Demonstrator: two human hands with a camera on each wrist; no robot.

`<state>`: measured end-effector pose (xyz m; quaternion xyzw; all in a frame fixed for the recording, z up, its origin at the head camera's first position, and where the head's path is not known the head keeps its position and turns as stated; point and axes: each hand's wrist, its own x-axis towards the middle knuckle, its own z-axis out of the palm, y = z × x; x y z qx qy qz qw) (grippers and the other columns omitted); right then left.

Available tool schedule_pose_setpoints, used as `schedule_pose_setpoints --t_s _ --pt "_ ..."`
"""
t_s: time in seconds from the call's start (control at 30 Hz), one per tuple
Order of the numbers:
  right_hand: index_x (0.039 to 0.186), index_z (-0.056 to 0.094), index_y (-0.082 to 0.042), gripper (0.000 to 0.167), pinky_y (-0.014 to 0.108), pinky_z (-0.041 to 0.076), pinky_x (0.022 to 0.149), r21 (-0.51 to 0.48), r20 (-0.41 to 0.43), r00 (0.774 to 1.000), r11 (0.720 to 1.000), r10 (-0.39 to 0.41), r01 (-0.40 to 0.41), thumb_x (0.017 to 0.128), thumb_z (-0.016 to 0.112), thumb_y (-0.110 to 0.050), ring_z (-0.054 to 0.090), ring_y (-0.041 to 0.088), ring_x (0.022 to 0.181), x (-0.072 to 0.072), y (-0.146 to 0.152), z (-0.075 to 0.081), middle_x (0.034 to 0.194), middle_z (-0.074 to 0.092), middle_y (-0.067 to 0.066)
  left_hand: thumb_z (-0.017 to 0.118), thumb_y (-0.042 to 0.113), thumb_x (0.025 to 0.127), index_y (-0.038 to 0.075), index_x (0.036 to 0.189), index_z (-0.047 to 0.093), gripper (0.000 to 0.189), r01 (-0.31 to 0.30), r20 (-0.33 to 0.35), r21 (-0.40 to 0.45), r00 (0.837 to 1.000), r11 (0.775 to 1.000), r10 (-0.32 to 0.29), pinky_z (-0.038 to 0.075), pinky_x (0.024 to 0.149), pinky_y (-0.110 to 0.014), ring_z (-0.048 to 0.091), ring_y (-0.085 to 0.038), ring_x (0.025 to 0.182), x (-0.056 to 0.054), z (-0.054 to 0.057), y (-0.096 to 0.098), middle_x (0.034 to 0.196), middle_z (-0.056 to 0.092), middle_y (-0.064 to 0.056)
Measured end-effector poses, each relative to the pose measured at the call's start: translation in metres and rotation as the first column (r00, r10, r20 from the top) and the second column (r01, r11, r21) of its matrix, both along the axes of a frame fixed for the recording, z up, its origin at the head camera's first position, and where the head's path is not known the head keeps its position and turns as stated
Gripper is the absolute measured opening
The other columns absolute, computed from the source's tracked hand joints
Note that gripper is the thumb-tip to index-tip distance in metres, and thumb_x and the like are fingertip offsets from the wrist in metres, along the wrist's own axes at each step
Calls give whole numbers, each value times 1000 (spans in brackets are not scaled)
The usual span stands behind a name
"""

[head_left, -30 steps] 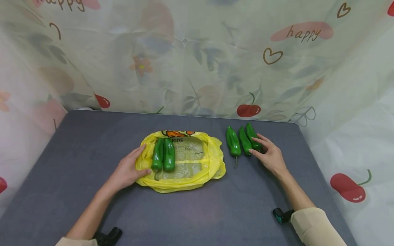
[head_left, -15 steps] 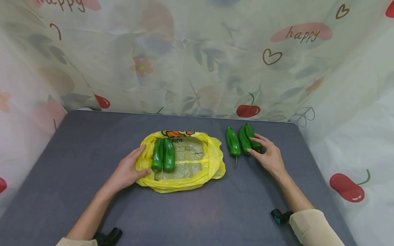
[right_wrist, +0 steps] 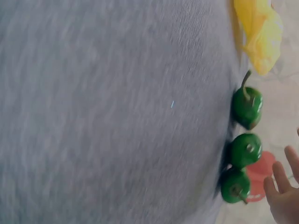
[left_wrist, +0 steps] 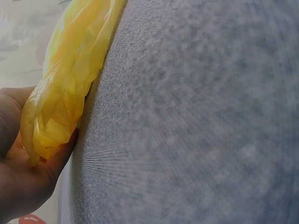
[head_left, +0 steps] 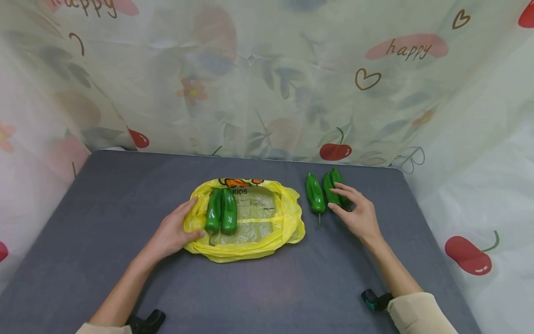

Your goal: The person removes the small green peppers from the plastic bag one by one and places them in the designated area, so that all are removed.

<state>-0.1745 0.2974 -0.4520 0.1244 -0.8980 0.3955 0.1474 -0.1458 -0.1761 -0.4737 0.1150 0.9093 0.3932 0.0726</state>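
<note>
A yellow plastic bag (head_left: 246, 253) lies on the table with its mouth spread wide, and two green peppers (head_left: 229, 211) rest side by side in its left part. My left hand (head_left: 173, 232) grips the bag's left edge, thumb at the rim; the left wrist view shows the yellow plastic (left_wrist: 70, 79) between thumb and fingers. Right of the bag lie three more green peppers, the left one (head_left: 315, 195) with its stem towards me. Above the middle pepper (head_left: 328, 185) and the right pepper (head_left: 337, 176) is my right hand (head_left: 359, 213), fingers apart, holding nothing.
A grey cloth covers the table (head_left: 267, 297). Behind it and at both sides hangs a printed curtain (head_left: 250, 93), meeting the table's back edge. A dark wrist device (head_left: 148, 321) sits at each wrist.
My right hand has shifted left, from around the right pepper to over the middle one. The left hand, the bag and the peppers stay in place.
</note>
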Motion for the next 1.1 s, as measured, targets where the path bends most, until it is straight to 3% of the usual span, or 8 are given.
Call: schedule_pose_setpoints --t_s 0.27,0.47,0.6,0.73,0.8,1.0,1.1 --pt "131 66 -11 49 44 49 94 -44 -26 998 997 58 -59 84 80 -11 59 25 120 7 -22 4 137 60 2 79 17 84 2 157 24 92 2 -3 1 1000 1000 -2 28 109 -64 28 -49 141 1 0 0 155 28 -30" --pt "131 62 2 51 49 51 91 -133 -26 990 981 142 -144 82 78 2 59 31 119 17 -45 19 135 60 16 79 19 85 3 157 24 92 0 1 -9 1000 1000 0 28 108 -64 28 -49 141 1 2 0 155 28 -29" --pt "130 62 6 48 54 51 90 -183 -4 981 964 193 -190 83 76 6 61 15 116 25 -62 34 133 60 21 78 21 86 5 158 24 91 -2 8 -17 1000 1000 3 28 108 -65 28 -49 141 0 2 1 156 28 -29" --pt "129 61 8 47 58 50 88 -225 1 971 946 239 -232 84 74 9 58 1 113 27 -74 37 133 59 25 78 20 86 4 157 24 91 3 5 -14 1000 1000 -3 28 108 -65 28 -49 141 -1 4 2 155 28 -30" --pt "130 60 9 48 58 50 88 -242 2 966 937 259 -251 84 73 10 59 7 114 27 -79 37 133 58 26 78 20 86 4 157 25 91 3 7 -14 1000 1000 -3 28 108 -65 28 -50 141 0 3 2 155 28 -30" --pt "132 58 10 49 58 50 89 -275 33 954 920 298 -278 86 72 7 59 42 113 26 -93 37 134 57 26 78 19 85 4 157 25 91 -6 13 -21 1000 1000 6 28 108 -65 28 -50 140 1 2 1 155 28 -30" --pt "133 57 10 48 59 50 90 -295 60 951 916 302 -272 87 72 6 57 49 114 27 -100 38 133 57 28 78 19 85 4 157 25 91 -3 9 -19 1000 1000 3 28 108 -65 28 -49 141 0 2 0 155 29 -29"
